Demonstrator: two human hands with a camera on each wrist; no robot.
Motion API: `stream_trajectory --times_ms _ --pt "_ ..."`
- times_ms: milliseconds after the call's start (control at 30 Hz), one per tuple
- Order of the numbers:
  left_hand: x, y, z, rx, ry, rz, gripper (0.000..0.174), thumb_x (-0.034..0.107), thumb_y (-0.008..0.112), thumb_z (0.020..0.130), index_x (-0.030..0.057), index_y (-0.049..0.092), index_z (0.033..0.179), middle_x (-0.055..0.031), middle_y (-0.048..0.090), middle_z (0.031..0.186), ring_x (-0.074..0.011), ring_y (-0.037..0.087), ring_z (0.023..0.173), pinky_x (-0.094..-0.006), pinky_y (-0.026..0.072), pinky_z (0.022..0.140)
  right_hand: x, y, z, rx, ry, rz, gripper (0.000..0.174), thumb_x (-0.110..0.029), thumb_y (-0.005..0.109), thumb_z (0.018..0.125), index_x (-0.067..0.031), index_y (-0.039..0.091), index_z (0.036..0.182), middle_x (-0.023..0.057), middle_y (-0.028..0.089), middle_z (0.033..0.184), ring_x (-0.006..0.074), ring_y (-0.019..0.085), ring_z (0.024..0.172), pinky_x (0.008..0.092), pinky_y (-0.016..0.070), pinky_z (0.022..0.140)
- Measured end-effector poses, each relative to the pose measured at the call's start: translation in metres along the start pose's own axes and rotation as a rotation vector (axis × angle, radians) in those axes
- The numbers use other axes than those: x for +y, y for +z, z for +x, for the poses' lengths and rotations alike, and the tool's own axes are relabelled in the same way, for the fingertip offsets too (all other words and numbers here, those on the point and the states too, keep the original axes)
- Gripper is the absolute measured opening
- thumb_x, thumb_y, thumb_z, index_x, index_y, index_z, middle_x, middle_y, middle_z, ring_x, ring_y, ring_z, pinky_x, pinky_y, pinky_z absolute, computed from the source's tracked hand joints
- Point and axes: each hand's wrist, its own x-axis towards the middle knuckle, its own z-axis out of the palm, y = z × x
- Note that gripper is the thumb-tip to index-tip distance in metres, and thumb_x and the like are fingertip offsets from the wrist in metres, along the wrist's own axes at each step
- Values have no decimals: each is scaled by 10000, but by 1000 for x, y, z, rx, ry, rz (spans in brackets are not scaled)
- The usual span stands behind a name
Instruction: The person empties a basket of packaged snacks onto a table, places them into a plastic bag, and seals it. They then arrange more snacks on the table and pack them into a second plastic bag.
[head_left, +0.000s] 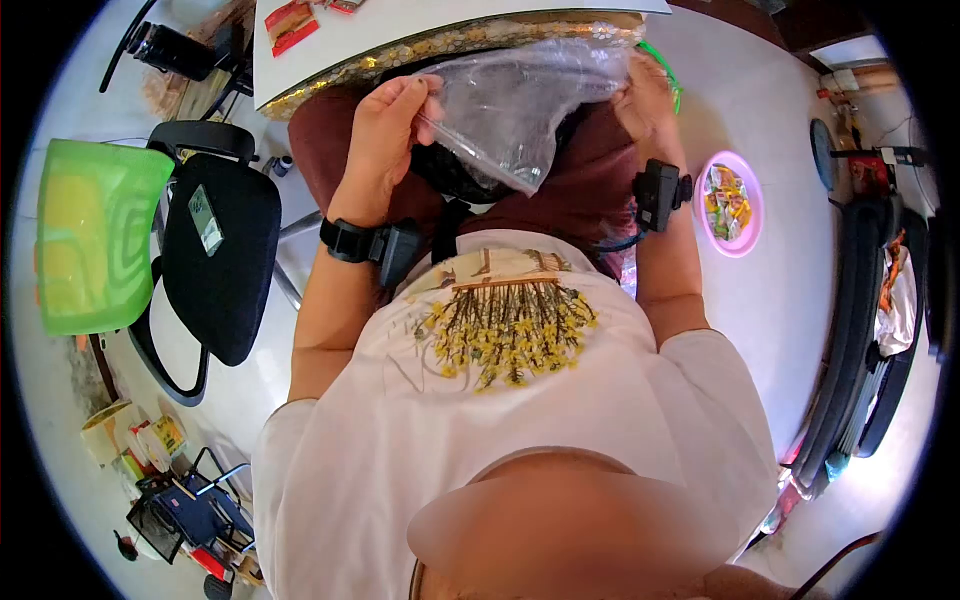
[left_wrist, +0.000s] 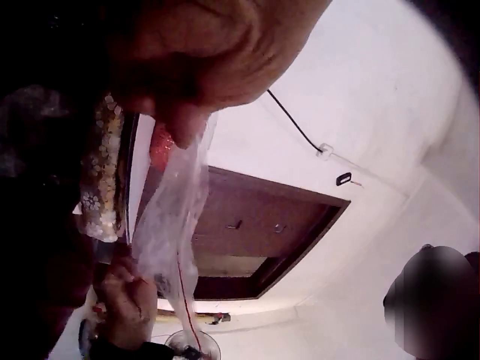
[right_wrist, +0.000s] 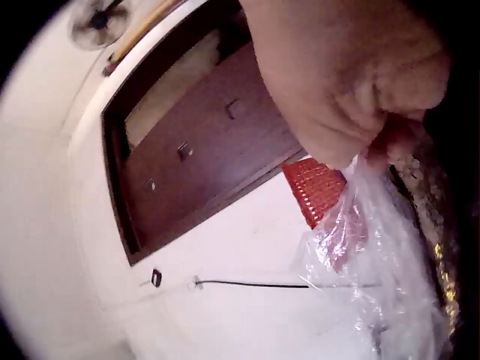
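Note:
A clear plastic bag [head_left: 520, 105] is stretched between both hands above the lap, its lower corner hanging down. The left hand [head_left: 385, 130] pinches one edge between thumb and fingers. At the opposite end the right hand [head_left: 648, 105] grips the bag. From the left wrist view, the bag [left_wrist: 174, 217] hangs from the left hand [left_wrist: 217, 60], with the right hand [left_wrist: 127, 304] at its far end. In the right wrist view the right hand [right_wrist: 352, 82] pinches the crumpled plastic [right_wrist: 375, 255].
A white table [head_left: 370, 35] with a red packet [head_left: 290, 27] stands in front. To the right, a pink bowl [head_left: 716, 240] of small packets sits on the floor. A black chair [head_left: 225, 260] bearing a phone-like object and a green basket [head_left: 100, 240] are at the left.

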Motion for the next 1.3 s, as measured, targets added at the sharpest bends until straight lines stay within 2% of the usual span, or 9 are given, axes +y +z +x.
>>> stream_trajectory --times_ms 100,133,233,333,433,800,900,1100,1300 --pt "2 3 1 67 24 -69 244 217 491 957 13 609 1018 -62 664 763 -68 512 491 -192 394 447 -14 21 0 179 -474 -464 97 -113 619 881 -66 576 954 4 594 835 71 559 759 219 482 632" --pt "-1 2 4 74 34 -77 258 227 479 962 13 602 1037 -74 673 789 -70 519 496 -191 393 447 -23 44 -16 176 -623 -421 101 -102 643 863 -38 587 917 4 596 873 81 563 797 247 493 696" --pt "-2 6 9 86 31 -90 310 260 450 972 4 576 1092 -116 685 894 -77 542 519 -191 393 448 -34 78 -46 -192 -652 -500 113 -87 693 813 -44 623 890 23 621 893 117 583 802 254 488 721" --pt "4 20 9 99 -1 -87 354 294 432 976 -7 558 1114 -129 680 926 -81 540 526 -194 391 449 -33 106 -64 -541 -772 -955 195 -89 756 703 -38 652 860 89 641 886 214 620 808 298 484 726" --pt "10 30 9 71 -27 -89 428 358 395 984 -13 535 1145 -138 672 968 -91 536 546 -208 386 459 -7 112 -61 -622 -811 -1074 294 -194 751 698 -64 635 935 100 617 939 283 597 863 333 483 741" --pt "3 32 19 8 -80 -294 578 529 285 969 45 535 1162 -72 632 1017 -120 507 680 -247 373 538 8 114 -44 -588 -840 -1254 150 -166 680 741 -76 590 822 81 560 799 295 567 777 390 466 655" --pt "5 35 21 45 -83 -315 467 407 367 988 6 513 1177 -64 612 918 -121 513 620 -257 386 503 12 112 -41 -562 -764 -1221 135 -160 665 761 -69 573 799 88 553 768 302 564 747 389 460 634" --pt "-4 39 19 5 -24 -132 135 159 569 914 64 572 1010 4 587 793 -94 514 608 -225 389 529 18 109 -35 -534 -641 -1051 155 -151 660 777 -42 550 788 106 542 737 291 554 698 362 439 603" --pt "-3 44 21 39 -22 -70 57 117 597 889 68 573 904 4 560 697 -88 524 598 -223 398 524 18 110 -36 -541 -476 -850 162 -113 683 748 -20 550 748 100 545 713 241 540 644 329 432 602"
